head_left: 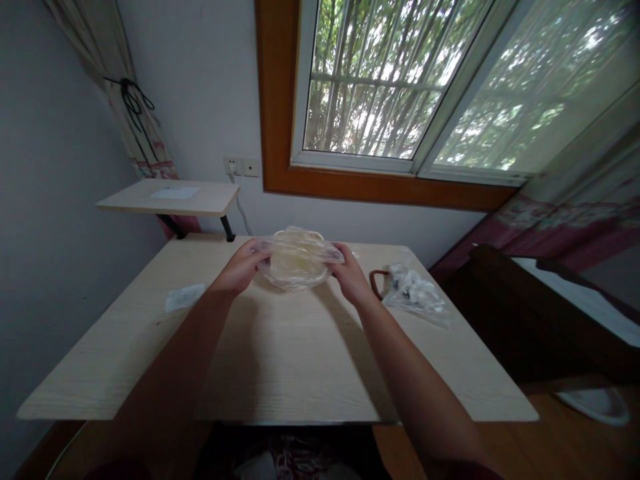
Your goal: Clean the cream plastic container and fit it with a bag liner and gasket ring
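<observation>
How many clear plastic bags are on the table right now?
3. The held bag is between left hand and right hand; the right bag lies beside the right hand; the small flat bag lies far left. None looks hidden.

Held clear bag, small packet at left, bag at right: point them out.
held clear bag (pixel 297 267), head view, bulging middle.
small packet (pixel 184 297), head view, its middle.
bag at right (pixel 417 293), head view, its middle.

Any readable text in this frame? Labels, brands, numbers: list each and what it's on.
No legible text.
On the clear bag in the left hand and right hand: no print visible.
On the sheet on the shelf: too blurred.
On the small packet on the table: too blurred.
On the second bag at right: nothing legible.
</observation>
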### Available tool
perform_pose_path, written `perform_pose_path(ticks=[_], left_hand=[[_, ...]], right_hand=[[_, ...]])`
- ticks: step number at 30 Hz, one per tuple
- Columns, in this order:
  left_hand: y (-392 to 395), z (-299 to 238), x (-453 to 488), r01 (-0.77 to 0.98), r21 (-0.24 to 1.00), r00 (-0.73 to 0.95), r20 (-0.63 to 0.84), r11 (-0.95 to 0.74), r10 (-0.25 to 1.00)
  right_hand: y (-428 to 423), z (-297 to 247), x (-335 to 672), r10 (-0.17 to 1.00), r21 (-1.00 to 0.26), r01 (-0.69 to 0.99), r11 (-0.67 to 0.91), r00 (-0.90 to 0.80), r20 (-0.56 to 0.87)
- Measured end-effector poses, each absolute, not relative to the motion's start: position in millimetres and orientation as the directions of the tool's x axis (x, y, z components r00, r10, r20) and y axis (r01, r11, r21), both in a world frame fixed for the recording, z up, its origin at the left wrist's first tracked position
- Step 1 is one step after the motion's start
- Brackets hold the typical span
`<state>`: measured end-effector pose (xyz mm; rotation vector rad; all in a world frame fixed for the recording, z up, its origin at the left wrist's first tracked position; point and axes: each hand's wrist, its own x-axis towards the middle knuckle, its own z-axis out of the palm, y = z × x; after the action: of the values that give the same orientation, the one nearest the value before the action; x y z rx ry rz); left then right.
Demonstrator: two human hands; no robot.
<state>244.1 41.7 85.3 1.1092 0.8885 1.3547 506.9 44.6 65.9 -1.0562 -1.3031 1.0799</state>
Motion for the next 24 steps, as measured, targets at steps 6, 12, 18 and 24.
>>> perform_pose_path(ticks=[6, 12, 18, 24], left_hand=[[36, 88, 241, -0.226, 0.962, 0.048, 0.171, -0.156, 0.984], [37, 78, 237, -0.115, 0.985, 0.032, 0.130, -0.126, 0.991], [40, 72, 237, -0.041, 0.992, 0.033, 0.117, -0.115, 0.993], [40, 70, 241, 0.002, 0.991, 0.016, 0.131, -0.131, 0.991]], right_hand=[[41, 64, 509, 0.959, -0.959, 0.039, 0.280, -0.060, 0.278], [36, 57, 510, 0.940, -0.935, 0.106, 0.338, -0.085, 0.330], [30, 65, 513, 0.941, -0.936, 0.122, 0.331, -0.120, 0.317], [28, 80, 514, 0.938, -0.937, 0.104, 0.332, -0.143, 0.317]])
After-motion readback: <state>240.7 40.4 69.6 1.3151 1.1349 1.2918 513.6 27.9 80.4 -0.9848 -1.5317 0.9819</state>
